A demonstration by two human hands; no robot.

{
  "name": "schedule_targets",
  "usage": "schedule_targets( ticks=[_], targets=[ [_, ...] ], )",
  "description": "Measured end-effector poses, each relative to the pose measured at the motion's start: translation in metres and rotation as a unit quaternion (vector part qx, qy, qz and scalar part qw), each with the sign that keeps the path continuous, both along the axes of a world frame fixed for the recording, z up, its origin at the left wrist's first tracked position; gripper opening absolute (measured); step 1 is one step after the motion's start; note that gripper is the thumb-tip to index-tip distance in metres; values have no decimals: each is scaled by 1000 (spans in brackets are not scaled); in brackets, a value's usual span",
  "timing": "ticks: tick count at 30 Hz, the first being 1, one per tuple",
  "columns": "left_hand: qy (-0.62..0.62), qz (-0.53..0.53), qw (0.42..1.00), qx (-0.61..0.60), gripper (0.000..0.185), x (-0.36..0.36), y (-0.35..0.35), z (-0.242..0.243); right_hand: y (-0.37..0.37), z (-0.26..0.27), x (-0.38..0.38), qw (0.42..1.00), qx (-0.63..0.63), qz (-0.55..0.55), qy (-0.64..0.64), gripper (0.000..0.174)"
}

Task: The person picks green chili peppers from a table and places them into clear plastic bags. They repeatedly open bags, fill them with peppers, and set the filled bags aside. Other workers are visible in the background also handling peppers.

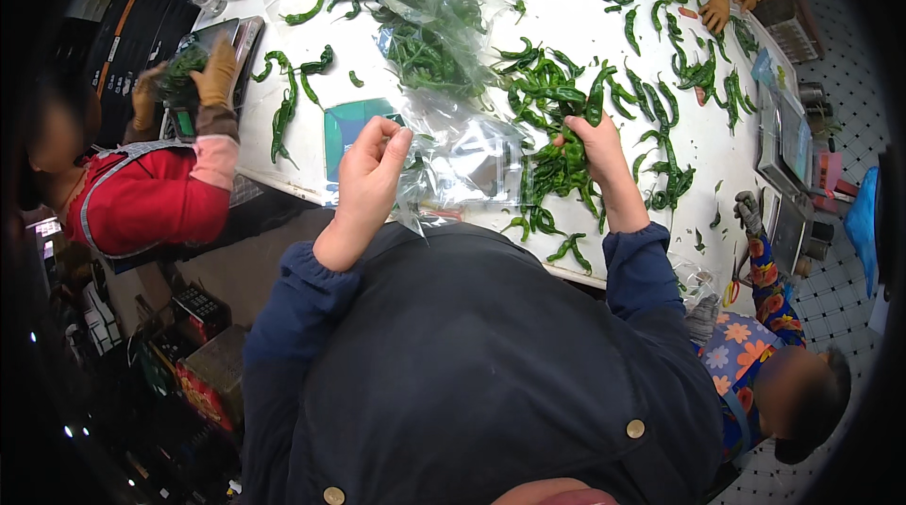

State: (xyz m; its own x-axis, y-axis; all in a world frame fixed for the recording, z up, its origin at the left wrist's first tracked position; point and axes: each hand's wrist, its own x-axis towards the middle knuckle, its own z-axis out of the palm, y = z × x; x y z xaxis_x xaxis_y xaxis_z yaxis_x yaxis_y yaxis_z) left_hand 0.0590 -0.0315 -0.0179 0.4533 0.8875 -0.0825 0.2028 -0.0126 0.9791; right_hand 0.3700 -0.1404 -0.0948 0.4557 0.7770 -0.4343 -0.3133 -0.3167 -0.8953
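My left hand (pixel 371 183) has its thumb and fingers pinched on the edge of a clear plastic bag (pixel 467 165). The bag spreads out between my hands, wrinkled and shiny, over the white table. My right hand (pixel 598 147) grips several long green chili peppers (pixel 577 119), their curved ends sticking out past the fingers. Beneath and around that hand lies a loose heap of the same peppers (pixel 548 179). Beyond the bag, a large pile of green peppers (pixel 439 45) shows partly through clear plastic film.
A teal printed sheet (pixel 347 133) lies by my left hand. At left, a gloved person (pixel 212 80) handles a bag of peppers over a scale. Another gloved person (pixel 715 13) works at the far right; one in floral sleeves (pixel 768 271) sits near right, by scissors (pixel 731 291).
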Motion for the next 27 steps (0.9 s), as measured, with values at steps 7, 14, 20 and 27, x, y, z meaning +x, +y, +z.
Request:
schedule_targets(
  ticks=[7, 14, 20, 27],
  targets=[
    [12, -9, 1000, 7, 19, 9, -1, 4, -19, 90, -39, 948, 92, 261, 158, 45],
    [-1, 2, 1000, 12, 19, 11, 6, 7, -4, 88, -82, 938, 71, 285, -184, 41],
    [-5, 9, 1000, -11, 17, 11, 0, 5, -21, 85, -78, 889, 93, 271, -357, 41],
    [8, -12, 1000, 15, 17, 24, -6, -1, -10, 75, -102, 752, 170, 417, -482, 47]
  ],
)
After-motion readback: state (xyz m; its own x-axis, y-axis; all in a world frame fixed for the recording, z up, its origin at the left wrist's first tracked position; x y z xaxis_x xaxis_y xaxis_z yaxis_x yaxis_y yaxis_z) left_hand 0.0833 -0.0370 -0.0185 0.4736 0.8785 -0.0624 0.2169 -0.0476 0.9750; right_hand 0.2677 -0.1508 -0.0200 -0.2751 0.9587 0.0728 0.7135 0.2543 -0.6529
